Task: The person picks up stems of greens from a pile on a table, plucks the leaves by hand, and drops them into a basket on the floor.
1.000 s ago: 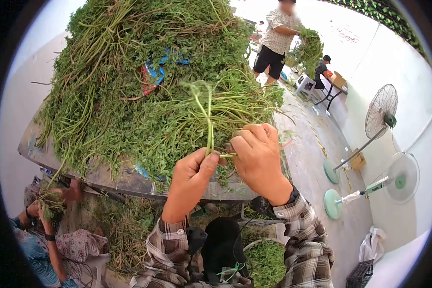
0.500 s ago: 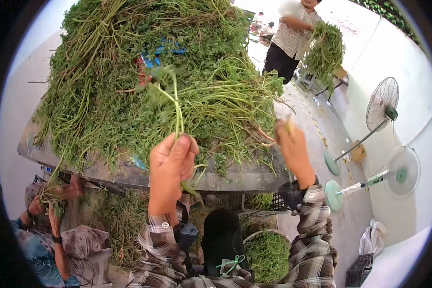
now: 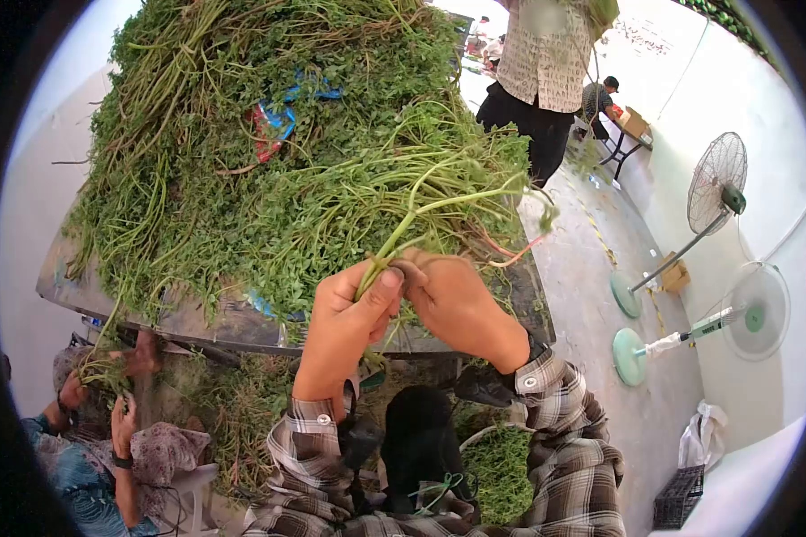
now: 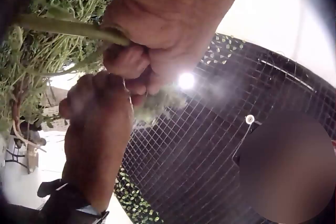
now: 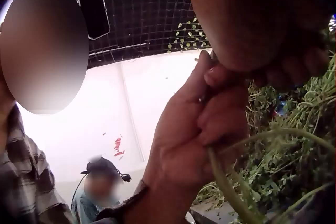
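My left hand grips a leafy green stem between thumb and curled fingers, over the front edge of the table. The stem forks and slants up to the right, with leaves at its tip. Against the left thumb, my right hand pinches at the stem's side, fingertips bent inward and partly hidden. In the left wrist view the stem runs out leftward from the left fist, and the right hand meets it from below. The right wrist view shows stems hanging below the left hand.
A large heap of leafy stems covers the table. Below stands a tub of greens. Another person stands beyond the table; one sits at lower left. Two fans and a black crate are at right.
The right hand swung out to the right, then came back to the left hand. The stem in the left hand now tilts right instead of standing upright. The standing person has come closer.
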Demonstrator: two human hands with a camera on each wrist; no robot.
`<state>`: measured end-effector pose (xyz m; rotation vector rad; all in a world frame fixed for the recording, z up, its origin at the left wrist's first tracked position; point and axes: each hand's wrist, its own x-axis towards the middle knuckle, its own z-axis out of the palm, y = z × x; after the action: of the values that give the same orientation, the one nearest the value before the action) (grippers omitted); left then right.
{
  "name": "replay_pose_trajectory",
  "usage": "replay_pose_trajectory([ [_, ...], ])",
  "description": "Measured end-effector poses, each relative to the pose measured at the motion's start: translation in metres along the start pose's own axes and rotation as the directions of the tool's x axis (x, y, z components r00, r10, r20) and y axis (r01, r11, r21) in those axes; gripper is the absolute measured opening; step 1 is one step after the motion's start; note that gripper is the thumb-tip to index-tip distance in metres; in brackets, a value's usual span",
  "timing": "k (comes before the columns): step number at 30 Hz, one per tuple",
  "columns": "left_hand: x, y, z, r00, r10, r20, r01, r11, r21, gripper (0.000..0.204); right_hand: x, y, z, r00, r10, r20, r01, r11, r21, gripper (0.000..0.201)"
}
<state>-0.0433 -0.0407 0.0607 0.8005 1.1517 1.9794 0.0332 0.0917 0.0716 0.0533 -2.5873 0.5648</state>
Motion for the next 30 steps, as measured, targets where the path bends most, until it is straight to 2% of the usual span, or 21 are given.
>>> replay_pose_trajectory([
  [3, -0.001, -0.005, 0.004, 0.996, 0.087, -0.028, -0.087, 0.996, 0.017, 0.026, -0.003, 0.005, 0.002, 0.997, 0.069, 0.027, -0.070, 0.997, 0.033, 0.015],
  [4, -0.002, -0.004, 0.003, 0.996, 0.086, -0.028, -0.086, 0.996, 0.016, 0.026, -0.004, 0.018, 0.006, 0.996, 0.089, -0.020, -0.090, 0.995, -0.042, 0.016],
  [6, -0.003, -0.001, -0.002, 0.980, 0.138, -0.142, -0.136, 0.990, 0.026, 0.029, -0.009, 0.030, 0.004, 0.991, 0.110, -0.073, -0.118, 0.986, -0.118, 0.017],
  [8, -0.001, -0.005, 0.000, 0.984, 0.124, -0.125, -0.120, 0.992, 0.044, 0.029, -0.009, 0.038, -0.004, 0.964, 0.263, -0.040, -0.265, 0.963, -0.051, 0.021],
  [9, -0.001, -0.008, 0.003, 0.989, 0.099, -0.108, -0.093, 0.994, 0.062, 0.029, -0.009, 0.045, -0.006, 0.965, 0.261, -0.035, -0.262, 0.964, -0.052, 0.021],
  [11, -0.001, -0.010, 0.010, 0.989, 0.128, -0.076, -0.124, 0.991, 0.052, 0.029, -0.013, 0.069, -0.005, 0.948, 0.245, -0.203, -0.269, 0.958, -0.103, 0.028],
  [12, -0.002, -0.006, 0.009, 0.962, 0.183, -0.201, -0.169, 0.982, 0.085, 0.028, -0.020, 0.095, -0.011, 0.947, 0.243, -0.209, -0.269, 0.957, -0.106, 0.028],
  [13, -0.003, -0.002, 0.005, 0.918, 0.237, -0.318, -0.207, 0.970, 0.124, 0.027, -0.033, 0.127, -0.019, 0.936, 0.166, -0.311, -0.230, 0.957, -0.179, 0.031],
  [14, -0.002, 0.003, -0.008, 0.897, 0.298, -0.327, -0.306, 0.952, 0.028, 0.028, -0.041, 0.143, -0.023, 0.914, 0.083, -0.397, -0.196, 0.947, -0.253, 0.034],
  [15, 0.000, 0.004, -0.013, 0.891, 0.302, -0.338, -0.313, 0.950, 0.024, 0.028, -0.040, 0.137, -0.028, 0.919, 0.074, -0.388, -0.185, 0.949, -0.257, 0.034],
  [16, 0.000, 0.004, -0.016, 0.918, 0.247, -0.310, -0.270, 0.962, -0.033, 0.028, -0.038, 0.121, -0.038, 0.857, 0.395, -0.331, -0.411, 0.911, 0.023, 0.034],
  [17, -0.001, 0.003, -0.016, 0.945, 0.183, -0.270, -0.213, 0.973, -0.085, 0.028, -0.040, 0.106, -0.046, 0.713, 0.676, -0.186, -0.622, 0.732, 0.278, 0.034],
  [18, 0.000, 0.002, -0.008, 0.959, 0.140, -0.245, -0.174, 0.977, -0.122, 0.028, -0.038, 0.096, -0.049, 0.720, 0.691, -0.054, -0.638, 0.691, 0.339, 0.029],
  [19, 0.000, 0.003, -0.006, 0.962, 0.137, -0.236, -0.168, 0.979, -0.117, 0.028, -0.035, 0.081, -0.049, 0.715, 0.697, -0.060, -0.640, 0.686, 0.347, 0.029],
  [21, -0.002, 0.003, -0.003, 0.981, 0.138, -0.139, -0.159, 0.974, -0.159, 0.028, -0.029, 0.051, -0.039, 0.931, 0.364, -0.009, -0.340, 0.879, 0.334, 0.027],
  [23, -0.002, 0.004, -0.006, 0.984, 0.112, -0.142, -0.138, 0.972, -0.191, 0.028, -0.028, 0.036, -0.020, 0.996, 0.085, -0.015, -0.079, 0.973, 0.215, 0.029],
  [24, -0.002, 0.005, -0.008, 0.981, 0.115, -0.156, -0.149, 0.962, -0.230, 0.028, -0.028, 0.025, -0.014, 0.996, 0.083, -0.013, -0.079, 0.973, 0.218, 0.029],
  [26, -0.002, 0.005, -0.010, 0.977, 0.122, -0.174, -0.166, 0.950, -0.266, 0.027, -0.029, 0.003, -0.007, 0.960, 0.139, 0.243, -0.200, 0.948, 0.248, 0.032],
  [27, -0.002, 0.006, -0.010, 0.983, 0.114, -0.146, -0.152, 0.949, -0.278, 0.027, -0.029, 0.001, 0.000, 0.961, 0.137, 0.242, -0.198, 0.948, 0.250, 0.032],
  [29, -0.003, 0.006, -0.011, 0.988, 0.103, -0.111, -0.131, 0.949, -0.286, 0.027, -0.030, 0.003, 0.011, 0.945, 0.091, 0.313, -0.127, 0.987, 0.095, 0.024],
  [30, -0.003, 0.006, -0.013, 0.991, 0.098, -0.096, -0.121, 0.956, -0.268, 0.027, -0.030, 0.004, 0.013, 0.962, 0.068, 0.265, -0.079, 0.996, 0.030, 0.014],
])
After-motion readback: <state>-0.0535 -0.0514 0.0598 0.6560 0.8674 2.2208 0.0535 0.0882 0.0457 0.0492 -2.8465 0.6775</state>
